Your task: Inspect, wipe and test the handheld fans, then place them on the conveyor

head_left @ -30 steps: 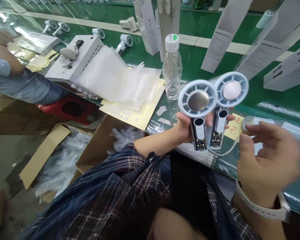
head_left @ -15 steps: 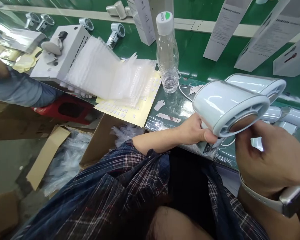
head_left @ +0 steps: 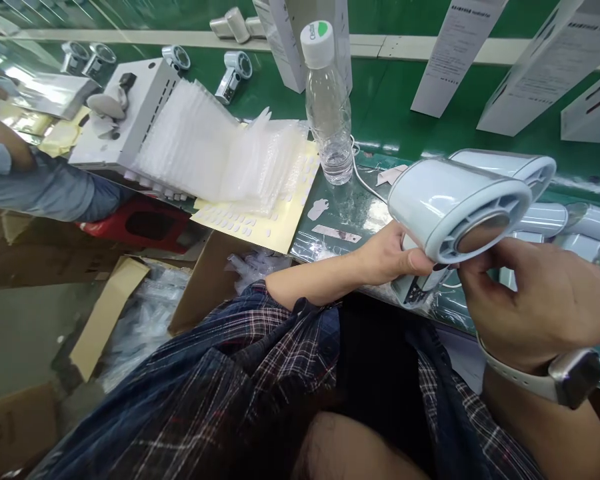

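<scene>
My left hand (head_left: 393,257) is closed around the neck and handle of a pale blue handheld fan (head_left: 445,207), its thumb lying on the near side. The fan's wide barrel head is tilted, with a spoked ring and a shiny round centre facing right and toward me. My right hand (head_left: 535,300) is pinched just under the ring's lower edge, close to the left thumb. Whatever its fingertips hold is hidden or too small to name. Another pale blue fan (head_left: 543,173) is behind the held one, and more fan parts (head_left: 587,227) lie to the right.
A water bottle (head_left: 330,127) stands beside a stack of bubble bags (head_left: 195,133) and a yellow sticker sheet (head_left: 285,227). White boxes (head_left: 455,60) stand at the back. An open carton (head_left: 195,287) is below the table edge. Another person's arm (head_left: 10,147) is at far left.
My right hand has shifted slightly left, its pinched fingertips nearer the left thumb. The held fan has turned a little, its ringed end now farther left.
</scene>
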A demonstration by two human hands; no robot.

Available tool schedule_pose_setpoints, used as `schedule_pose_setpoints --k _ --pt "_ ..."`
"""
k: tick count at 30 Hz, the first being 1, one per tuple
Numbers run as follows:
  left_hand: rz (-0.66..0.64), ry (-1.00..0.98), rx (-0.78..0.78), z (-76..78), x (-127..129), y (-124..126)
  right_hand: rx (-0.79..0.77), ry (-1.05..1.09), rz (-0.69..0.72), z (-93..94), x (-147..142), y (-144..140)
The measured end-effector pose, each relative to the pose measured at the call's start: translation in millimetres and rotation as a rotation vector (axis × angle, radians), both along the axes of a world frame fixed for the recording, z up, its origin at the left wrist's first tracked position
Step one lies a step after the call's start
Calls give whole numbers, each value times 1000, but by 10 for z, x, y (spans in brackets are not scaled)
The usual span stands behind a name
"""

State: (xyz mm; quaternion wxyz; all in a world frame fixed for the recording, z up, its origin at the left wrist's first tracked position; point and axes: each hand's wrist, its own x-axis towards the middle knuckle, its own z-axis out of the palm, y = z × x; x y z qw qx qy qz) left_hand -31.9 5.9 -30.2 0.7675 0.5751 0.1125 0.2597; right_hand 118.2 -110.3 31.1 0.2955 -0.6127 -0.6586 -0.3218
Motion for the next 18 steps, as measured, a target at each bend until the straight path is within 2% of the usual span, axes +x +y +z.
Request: schedule_pose_setpoints --k 4,6,8,10,14,16,18 --pt "41 -138 4 -28 63 -54 -15 348 -79 -9 -118 -61" --pt "82 -129 -21 -18 95 -76 -7 456 -80 0 -152 -70" --pt "107 -91 -65 6 116 -90 -60 441 -71 17 -155 -65" --pt "123 -87 -77 35 125 -92 -110 325 -62 34 -134 -55" --pt "84 -86 -5 84 116 -65 -105 106 -89 26 -85 -32" --pt "50 -49 -3 91 108 -56 -96 91 -96 4 -86 -23" --pt "66 -34 -34 76 104 -61 -140 198 -125 -14 -107 -25"
